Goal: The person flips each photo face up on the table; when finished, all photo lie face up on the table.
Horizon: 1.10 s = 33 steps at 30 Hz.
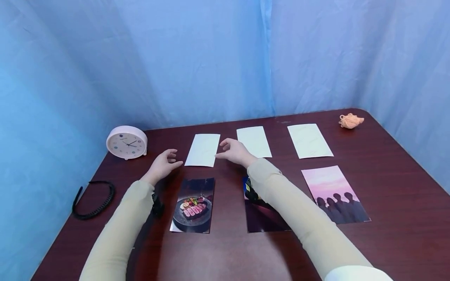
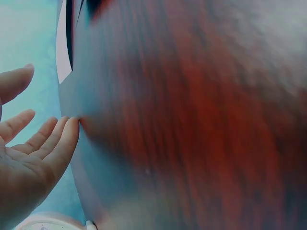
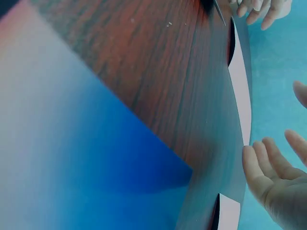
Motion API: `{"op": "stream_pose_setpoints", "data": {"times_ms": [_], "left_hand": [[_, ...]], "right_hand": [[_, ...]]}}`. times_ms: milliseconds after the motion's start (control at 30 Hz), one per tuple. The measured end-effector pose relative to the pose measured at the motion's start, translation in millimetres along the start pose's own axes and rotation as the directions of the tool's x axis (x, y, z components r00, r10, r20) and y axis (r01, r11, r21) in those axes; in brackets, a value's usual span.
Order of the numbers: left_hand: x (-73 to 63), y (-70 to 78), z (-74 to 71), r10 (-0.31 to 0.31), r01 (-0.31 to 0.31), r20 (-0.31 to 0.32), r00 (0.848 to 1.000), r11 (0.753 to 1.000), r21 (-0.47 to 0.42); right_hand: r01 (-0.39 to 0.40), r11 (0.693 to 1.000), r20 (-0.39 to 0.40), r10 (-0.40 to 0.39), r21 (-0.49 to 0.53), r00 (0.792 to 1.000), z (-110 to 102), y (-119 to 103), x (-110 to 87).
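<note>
My left hand [image 1: 163, 166] hovers just left of a blank white sheet [image 1: 203, 150] in the head view, its fingers loosely bent around nothing. On that sheet's other side is my right hand [image 1: 236, 152], thumb tip close by its right edge, likewise holding nothing. The right wrist view shows the right hand [image 3: 283, 187] with fingers apart and relaxed. A second white sheet [image 1: 258, 142] lies behind the right hand. Nearer to me, a photo of sliced meat on a plate [image 1: 193, 207] lies flat. My right forearm partly hides a dark photo [image 1: 261, 218] with blue and yellow at its top.
Farther right lie a third white sheet [image 1: 310, 141] and a photo of silhouetted people under a pink sky [image 1: 328, 181]. A round white clock [image 1: 127, 143] and a black headband [image 1: 109, 195] are at the left. A peach-coloured looped bundle [image 1: 351, 121] sits in the back right corner.
</note>
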<state>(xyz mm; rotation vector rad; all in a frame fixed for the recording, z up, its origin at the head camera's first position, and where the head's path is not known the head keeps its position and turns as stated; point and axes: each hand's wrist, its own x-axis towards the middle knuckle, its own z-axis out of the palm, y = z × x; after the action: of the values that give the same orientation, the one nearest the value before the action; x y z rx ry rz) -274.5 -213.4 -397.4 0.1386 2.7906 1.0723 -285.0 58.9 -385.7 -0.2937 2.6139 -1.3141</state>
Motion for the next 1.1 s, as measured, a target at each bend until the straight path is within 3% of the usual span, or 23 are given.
{"op": "stream_pose_setpoints", "data": {"times_ms": [200, 333, 500, 833, 1100], "left_hand": [[5.3, 1.2, 4.9, -0.007, 0.006, 0.025, 1.000, 1.000, 0.013], [6.5, 3.3, 6.7, -0.015, 0.014, 0.045, 0.999, 1.000, 0.020], [9.7, 7.7, 9.6, 0.000, -0.001, 0.078, 0.997, 1.000, 0.013], [11.0, 17.3, 18.3, -0.012, 0.015, 0.111, 0.994, 1.000, -0.026], [15.0, 18.8, 23.9, -0.018, 0.023, 0.095, 0.995, 0.999, -0.044]], "right_hand": [[0.022, 1.000, 0.067, -0.021, -0.012, 0.998, 7.7, -2.4, 3.0], [0.048, 0.996, 0.107, -0.040, -0.072, 0.993, 13.4, -2.9, 5.6], [0.046, 0.989, 0.119, -0.029, -0.137, 0.992, 16.9, 0.0, 8.7], [0.067, 0.987, 0.178, -0.040, -0.146, 0.983, 25.1, -0.7, 6.6], [0.067, 0.986, 0.167, -0.041, -0.153, 0.985, 25.8, -0.3, 6.8]]}}
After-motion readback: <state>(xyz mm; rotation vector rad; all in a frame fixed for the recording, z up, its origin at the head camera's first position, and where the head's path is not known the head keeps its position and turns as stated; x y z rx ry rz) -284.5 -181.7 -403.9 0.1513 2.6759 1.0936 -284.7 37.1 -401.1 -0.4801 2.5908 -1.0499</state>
